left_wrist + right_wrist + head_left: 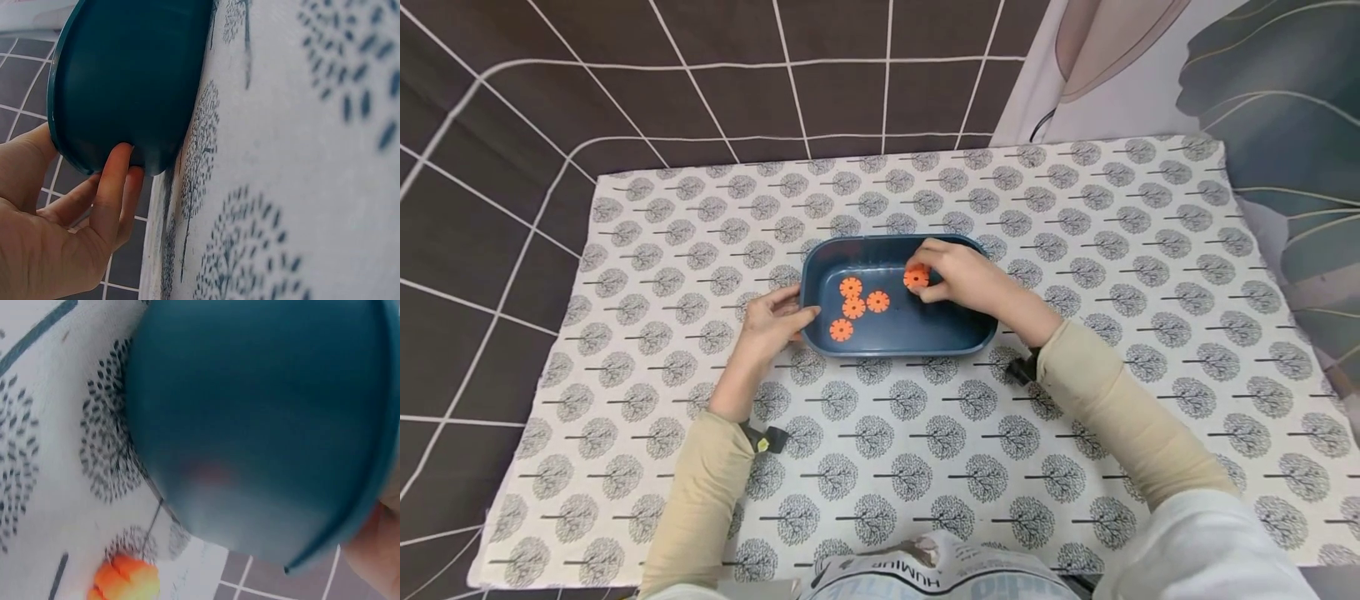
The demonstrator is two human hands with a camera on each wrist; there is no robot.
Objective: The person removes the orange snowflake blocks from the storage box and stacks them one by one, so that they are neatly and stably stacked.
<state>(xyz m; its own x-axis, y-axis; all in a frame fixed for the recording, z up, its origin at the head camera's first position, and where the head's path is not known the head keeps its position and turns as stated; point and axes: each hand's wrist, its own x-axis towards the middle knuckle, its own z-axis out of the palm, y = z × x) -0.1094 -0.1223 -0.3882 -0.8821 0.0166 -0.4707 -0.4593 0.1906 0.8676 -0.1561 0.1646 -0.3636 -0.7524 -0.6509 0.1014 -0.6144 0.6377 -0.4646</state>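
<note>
A dark blue oblong tub (917, 332) lies on the patterned cloth, its long side across the head view. Several orange notched discs (877, 301) rest on its floor, mostly towards the left end. My left hand (767, 325) holds the tub's left end, thumb over the rim and fingers against the outer wall (131, 81). Inside the right half, my right hand (961, 273) pinches an orange notched disc (916, 277) between thumb and fingers. In the right wrist view the tub wall (256, 412) hides most of that hand.
Pale cloth (940, 475) with a tree print covers the table. Dark tiled-pattern fabric (722, 100) rises behind and at the left, with a curtain (1292, 125) at the right. A blurred orange shape (128, 578) shows beyond the tub in the right wrist view.
</note>
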